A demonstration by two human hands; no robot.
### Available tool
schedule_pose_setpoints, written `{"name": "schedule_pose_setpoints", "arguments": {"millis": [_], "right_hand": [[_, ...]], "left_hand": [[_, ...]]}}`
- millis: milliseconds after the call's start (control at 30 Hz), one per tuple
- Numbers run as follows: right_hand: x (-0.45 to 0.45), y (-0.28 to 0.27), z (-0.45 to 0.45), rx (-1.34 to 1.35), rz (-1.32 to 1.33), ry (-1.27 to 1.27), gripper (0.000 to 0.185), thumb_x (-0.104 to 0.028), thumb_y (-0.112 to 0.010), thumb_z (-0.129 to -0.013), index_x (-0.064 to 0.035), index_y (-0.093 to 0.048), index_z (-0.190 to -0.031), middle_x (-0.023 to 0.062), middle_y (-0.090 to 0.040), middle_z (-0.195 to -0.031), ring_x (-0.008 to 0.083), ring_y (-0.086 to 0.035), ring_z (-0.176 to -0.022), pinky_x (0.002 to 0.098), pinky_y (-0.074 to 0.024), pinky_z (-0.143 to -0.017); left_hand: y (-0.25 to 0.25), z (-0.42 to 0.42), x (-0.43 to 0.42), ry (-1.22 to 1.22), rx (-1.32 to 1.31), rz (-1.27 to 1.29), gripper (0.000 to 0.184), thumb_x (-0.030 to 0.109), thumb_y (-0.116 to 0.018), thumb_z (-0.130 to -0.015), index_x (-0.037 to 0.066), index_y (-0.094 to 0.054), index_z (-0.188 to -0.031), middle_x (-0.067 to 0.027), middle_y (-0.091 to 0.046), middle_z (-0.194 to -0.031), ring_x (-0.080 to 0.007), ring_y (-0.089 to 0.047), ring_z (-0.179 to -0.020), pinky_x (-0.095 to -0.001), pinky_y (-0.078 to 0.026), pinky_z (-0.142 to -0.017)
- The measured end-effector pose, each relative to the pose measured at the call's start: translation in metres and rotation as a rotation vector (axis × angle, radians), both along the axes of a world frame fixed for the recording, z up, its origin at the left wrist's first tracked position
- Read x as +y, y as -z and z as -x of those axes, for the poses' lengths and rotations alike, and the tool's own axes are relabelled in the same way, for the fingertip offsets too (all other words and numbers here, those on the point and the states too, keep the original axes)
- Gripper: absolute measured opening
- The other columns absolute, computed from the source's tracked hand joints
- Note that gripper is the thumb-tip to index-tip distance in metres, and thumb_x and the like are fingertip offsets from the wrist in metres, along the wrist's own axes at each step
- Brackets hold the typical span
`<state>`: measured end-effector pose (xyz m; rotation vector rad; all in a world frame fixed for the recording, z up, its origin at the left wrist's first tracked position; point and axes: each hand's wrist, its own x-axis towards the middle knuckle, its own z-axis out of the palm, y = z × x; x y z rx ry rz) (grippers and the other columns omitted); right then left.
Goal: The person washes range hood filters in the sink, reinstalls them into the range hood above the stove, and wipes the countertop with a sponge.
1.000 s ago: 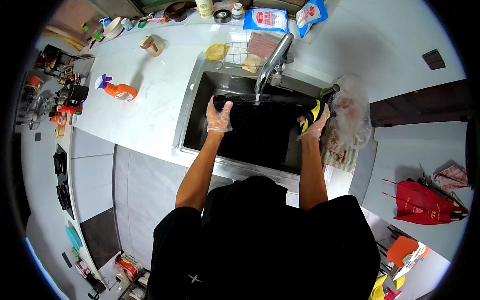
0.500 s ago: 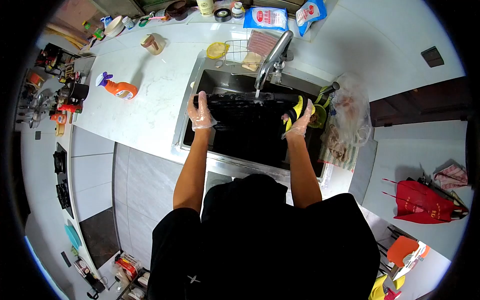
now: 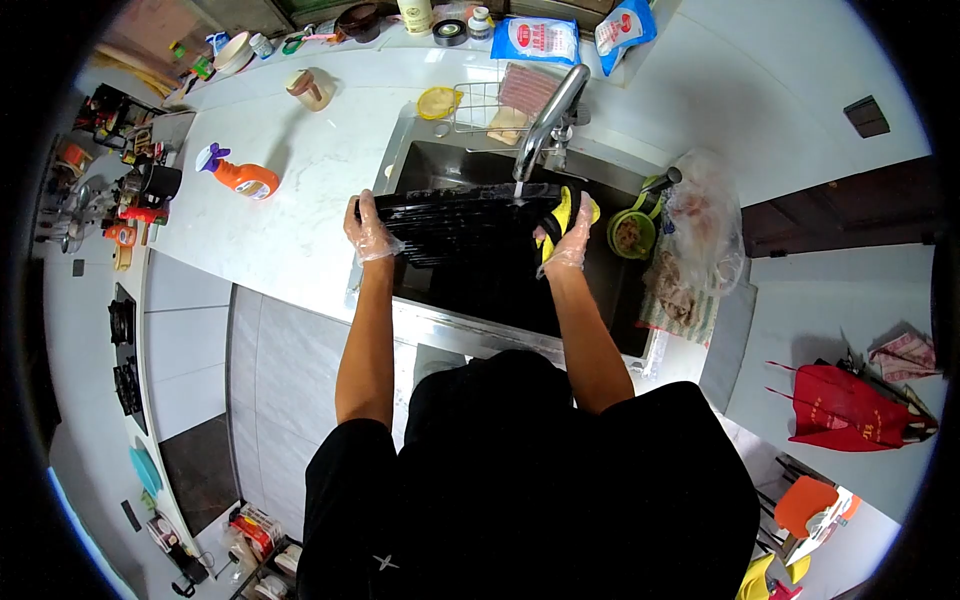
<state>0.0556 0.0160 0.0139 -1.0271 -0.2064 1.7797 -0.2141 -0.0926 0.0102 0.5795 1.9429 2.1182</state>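
Note:
Over the sink (image 3: 625, 300) I hold a black ridged tray (image 3: 460, 230) under the faucet (image 3: 548, 125), and water runs onto its far edge. My left hand (image 3: 372, 232), in a clear plastic glove, grips the tray's left end. At its right end is my right hand (image 3: 568, 240), also gloved, which presses a yellow and black cloth (image 3: 557, 225) against the tray. Right of that hand, inside the sink, a green strainer (image 3: 632, 232) contains some scraps. The tray's underside is hidden.
An orange spray bottle (image 3: 245, 178) lies on the left counter, with a jar (image 3: 308, 90) behind it. A wire rack (image 3: 480, 108) stands behind the sink. Plastic bags (image 3: 705, 220) and a striped cloth (image 3: 690, 308) are to the right. Blue packets (image 3: 537, 40) line the back ledge.
Both hands have moved left together with the tray, whose left end now reaches past the sink's left edge. The green strainer has come into view on the right.

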Motion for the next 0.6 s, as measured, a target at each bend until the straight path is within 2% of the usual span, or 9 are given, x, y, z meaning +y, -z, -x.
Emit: {"name": "schedule_pose_setpoints", "arguments": {"millis": [67, 100, 233, 333, 433, 600], "right_hand": [[-0.001, 0.003, 0.006, -0.017, -0.019, -0.008, 0.043, -0.055, -0.060, -0.090, -0.0127, -0.063, -0.098, 0.0023, -0.060, -0.077, 0.0181, -0.056, -0.057, 0.0311, -0.0408, -0.043], [-0.003, 0.001, 0.009, -0.016, -0.075, -0.026, 0.044, -0.055, -0.060, -0.090, -0.0121, -0.063, -0.099, 0.0033, -0.059, -0.077, 0.0186, -0.055, -0.054, 0.0314, -0.0409, -0.042], [-0.007, -0.003, 0.019, -0.016, -0.032, -0.046, 0.044, -0.054, -0.056, -0.094, -0.0112, -0.063, -0.099, 0.0038, -0.058, -0.075, 0.0193, -0.054, -0.050, 0.0318, -0.0408, -0.040], [-0.015, -0.007, 0.024, -0.009, -0.057, -0.090, 0.044, -0.054, -0.054, -0.095, -0.0110, -0.064, -0.100, 0.0028, -0.061, -0.078, 0.0173, -0.054, -0.050, 0.0301, -0.0407, -0.039], [-0.015, -0.002, 0.027, -0.009, -0.067, -0.064, 0.044, -0.054, -0.054, -0.095, -0.0114, -0.065, -0.101, 0.0022, -0.062, -0.080, 0.0164, -0.054, -0.050, 0.0295, -0.0404, -0.039], [-0.013, -0.003, 0.018, -0.013, -0.030, 0.003, 0.041, -0.052, -0.055, -0.094, -0.0127, -0.064, -0.101, 0.0024, -0.063, -0.084, 0.0176, -0.055, -0.053, 0.0309, -0.0404, -0.040]], "left_hand": [[-0.003, 0.002, 0.000, -0.039, 0.008, -0.031, 0.036, 0.026, -0.061, -0.096, 0.002, -0.051, -0.070, 0.0023, -0.042, -0.067, -0.0106, -0.033, -0.064, -0.0300, -0.030, -0.058], [-0.006, 0.006, -0.001, -0.013, -0.012, -0.037, 0.036, 0.027, -0.062, -0.095, 0.003, -0.051, -0.071, 0.0026, -0.041, -0.067, -0.0105, -0.033, -0.064, -0.0296, -0.030, -0.058], [-0.008, 0.009, -0.010, -0.032, -0.098, -0.077, 0.033, 0.029, -0.061, -0.096, 0.006, -0.051, -0.074, 0.0030, -0.040, -0.067, -0.0096, -0.034, -0.063, -0.0285, -0.029, -0.057], [-0.001, 0.021, -0.021, -0.031, -0.126, -0.067, 0.033, 0.031, -0.059, -0.095, 0.006, -0.054, -0.074, 0.0025, -0.043, -0.072, -0.0116, -0.038, -0.068, -0.0300, -0.034, -0.064], [-0.007, 0.016, -0.023, -0.010, -0.193, -0.114, 0.035, 0.029, -0.058, -0.095, 0.007, -0.049, -0.070, 0.0031, -0.039, -0.070, -0.0116, -0.036, -0.067, -0.0308, -0.033, -0.062], [-0.017, 0.004, -0.021, 0.024, -0.019, -0.058, 0.035, 0.026, -0.055, -0.096, 0.007, -0.045, -0.069, 0.0038, -0.035, -0.067, -0.0098, -0.032, -0.064, -0.0300, -0.028, -0.057]]}}
